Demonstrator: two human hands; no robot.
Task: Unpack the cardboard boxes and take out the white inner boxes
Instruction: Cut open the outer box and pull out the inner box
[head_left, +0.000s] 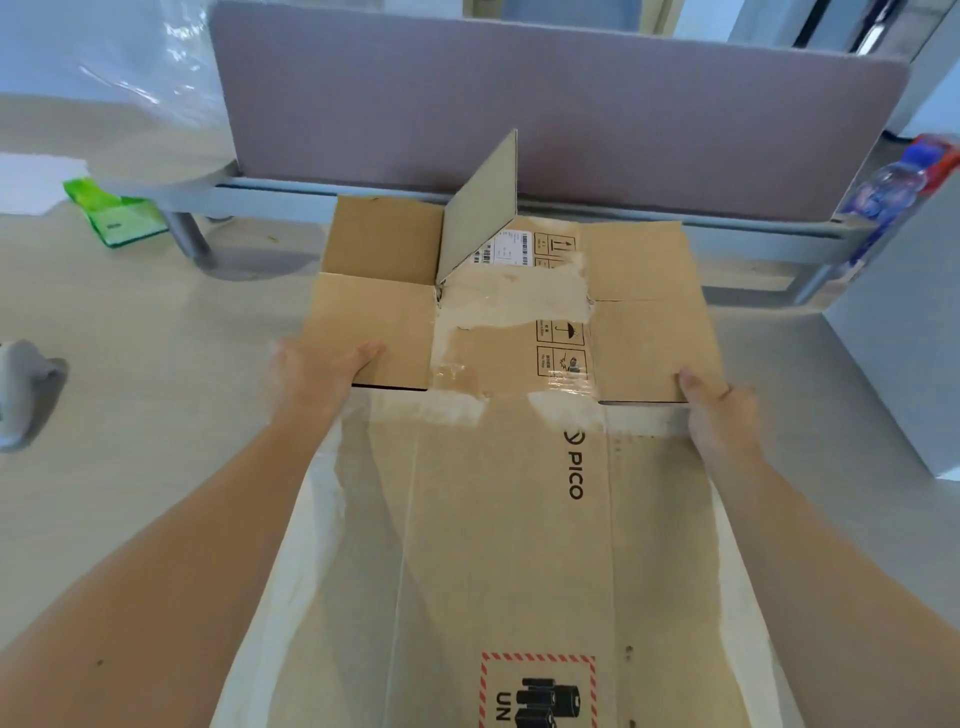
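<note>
A brown cardboard box (514, 519) printed "PICO" lies lengthwise in front of me, its far end open with flaps spread out. My left hand (317, 374) grips the left flap (374, 327), thumb on top. My right hand (719, 410) holds the right flap (649, 322) at its near corner, thumb on top. One flap (480, 208) stands upright at the far end. Torn tape and a shipping label (506, 248) show on the middle panel. A white edge runs along both long sides of the box; what it belongs to is unclear. No white inner box is plainly visible.
A mauve desk divider (545, 104) stands right behind the box. A green packet (117, 215) and white paper (36, 179) lie far left, clear plastic wrap (156, 88) above them. A grey object (23, 389) sits at the left edge. A water bottle (888, 189) and a white panel (904, 332) stand at right.
</note>
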